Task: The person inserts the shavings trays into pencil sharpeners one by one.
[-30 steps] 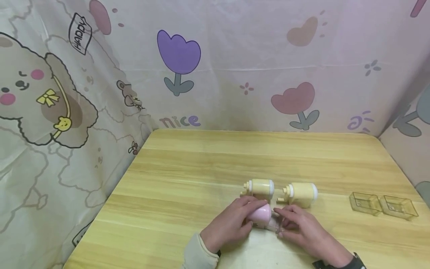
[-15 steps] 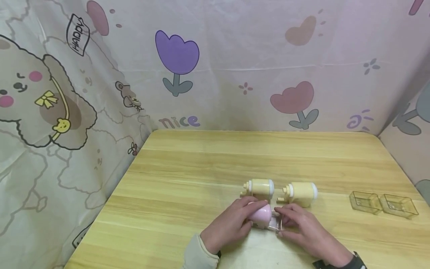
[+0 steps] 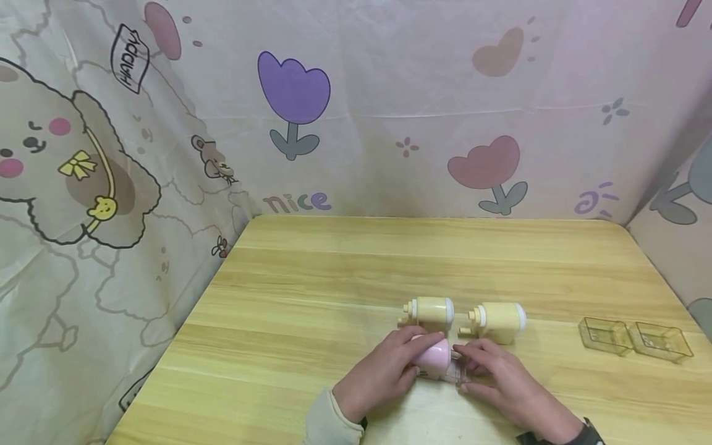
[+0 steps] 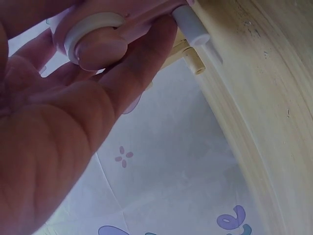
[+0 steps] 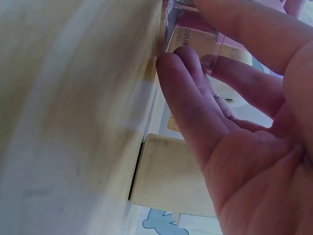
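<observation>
My left hand (image 3: 384, 364) grips a pink pencil sharpener (image 3: 435, 355) lying near the front of the table. In the left wrist view its round pink knob (image 4: 102, 49) shows between thumb and fingers, with a white crank handle (image 4: 191, 27) beyond. At the sharpener's right end, a clear shavings drawer (image 3: 457, 372) sticks partway out. The right hand (image 3: 503, 377) holds this drawer between thumb and fingers. Just behind the hands stand two yellow pencil sharpeners, one on the left (image 3: 435, 310) and one on the right (image 3: 502, 320), their cranks facing left.
Two clear yellowish drawers, one (image 3: 605, 335) beside the other (image 3: 662, 342), lie at the right of the wooden table (image 3: 334, 272). A printed cloth (image 3: 378, 111) hangs along the back and sides.
Both hands stay almost in place. The pink sharpener's body shifts very slightly right, while the clear drawer remains partway out in the right hand.
</observation>
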A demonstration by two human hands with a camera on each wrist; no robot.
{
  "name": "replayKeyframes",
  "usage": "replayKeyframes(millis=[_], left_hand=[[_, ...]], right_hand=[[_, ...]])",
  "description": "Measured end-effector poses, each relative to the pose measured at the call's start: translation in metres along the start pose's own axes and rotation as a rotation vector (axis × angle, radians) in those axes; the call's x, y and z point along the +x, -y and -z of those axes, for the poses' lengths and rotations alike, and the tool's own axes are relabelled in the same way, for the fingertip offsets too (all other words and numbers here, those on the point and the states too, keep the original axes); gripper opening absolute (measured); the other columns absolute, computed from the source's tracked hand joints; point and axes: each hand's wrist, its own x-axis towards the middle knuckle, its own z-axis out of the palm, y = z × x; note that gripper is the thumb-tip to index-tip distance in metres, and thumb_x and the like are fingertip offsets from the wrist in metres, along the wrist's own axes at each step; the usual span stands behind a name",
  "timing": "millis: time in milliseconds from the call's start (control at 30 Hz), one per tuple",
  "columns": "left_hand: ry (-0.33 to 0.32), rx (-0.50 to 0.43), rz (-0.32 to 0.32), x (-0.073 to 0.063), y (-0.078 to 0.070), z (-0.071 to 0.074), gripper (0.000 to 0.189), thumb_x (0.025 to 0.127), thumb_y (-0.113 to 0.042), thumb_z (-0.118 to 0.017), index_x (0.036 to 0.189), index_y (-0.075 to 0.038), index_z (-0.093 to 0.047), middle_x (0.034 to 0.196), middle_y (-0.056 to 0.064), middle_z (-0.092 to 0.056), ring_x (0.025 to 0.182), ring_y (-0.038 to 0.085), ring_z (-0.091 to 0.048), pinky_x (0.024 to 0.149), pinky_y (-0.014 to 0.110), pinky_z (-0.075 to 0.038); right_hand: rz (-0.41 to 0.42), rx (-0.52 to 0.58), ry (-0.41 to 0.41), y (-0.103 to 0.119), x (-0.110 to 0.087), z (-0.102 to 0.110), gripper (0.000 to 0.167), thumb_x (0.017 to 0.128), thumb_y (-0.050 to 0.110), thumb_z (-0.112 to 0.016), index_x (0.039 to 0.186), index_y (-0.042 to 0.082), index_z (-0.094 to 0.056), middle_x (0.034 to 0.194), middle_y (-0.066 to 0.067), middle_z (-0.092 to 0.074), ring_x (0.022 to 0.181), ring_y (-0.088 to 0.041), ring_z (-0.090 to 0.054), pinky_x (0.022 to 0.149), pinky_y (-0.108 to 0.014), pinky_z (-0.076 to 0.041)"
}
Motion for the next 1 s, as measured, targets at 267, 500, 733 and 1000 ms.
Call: replayKeyframes(millis=[267, 500, 733, 1000], left_hand=[[-0.007, 0.006, -0.017, 0.0003, 0.0005, -0.0025, 0.064, 0.089, 0.005, -0.070, 0.147, -0.017, -0.057, 0.132, 0.003, -0.060, 0.119, 0.016, -0.058, 0.105, 0.028, -0.047], [-0.020, 0.018, -0.046, 0.0013, -0.0003, -0.0034, 0.062, 0.089, 0.006, -0.070, 0.146, -0.015, -0.058, 0.131, 0.003, -0.060, 0.118, 0.015, -0.059, 0.105, 0.026, -0.047], [-0.020, 0.028, -0.078, 0.0024, -0.0019, -0.0051, 0.061, 0.090, 0.005, -0.070, 0.146, -0.015, -0.058, 0.131, 0.003, -0.060, 0.118, 0.013, -0.058, 0.105, 0.023, -0.046], [-0.020, 0.035, -0.091, 0.0026, -0.0034, -0.0061, 0.059, 0.089, 0.005, -0.071, 0.144, -0.014, -0.059, 0.130, 0.003, -0.061, 0.118, 0.014, -0.058, 0.105, 0.023, -0.046]], right_hand=[[-0.004, 0.053, 0.015, 0.0010, -0.0006, 0.0009, 0.061, 0.075, 0.009, -0.089, 0.127, -0.011, -0.064, 0.112, -0.010, -0.063, 0.091, -0.008, -0.066, 0.076, -0.025, -0.059], [-0.016, 0.054, 0.033, 0.0043, -0.0013, 0.0030, 0.058, 0.076, 0.009, -0.088, 0.126, -0.009, -0.065, 0.112, -0.006, -0.064, 0.092, -0.007, -0.066, 0.076, -0.026, -0.060], [-0.039, 0.066, 0.052, 0.0070, 0.0011, 0.0026, 0.055, 0.075, 0.009, -0.089, 0.123, -0.008, -0.067, 0.110, -0.004, -0.063, 0.091, -0.005, -0.065, 0.077, -0.026, -0.060], [-0.057, 0.056, 0.059, 0.0076, 0.0012, 0.0008, 0.050, 0.074, 0.009, -0.090, 0.118, -0.004, -0.069, 0.108, -0.001, -0.062, 0.090, -0.004, -0.064, 0.075, -0.026, -0.059]])
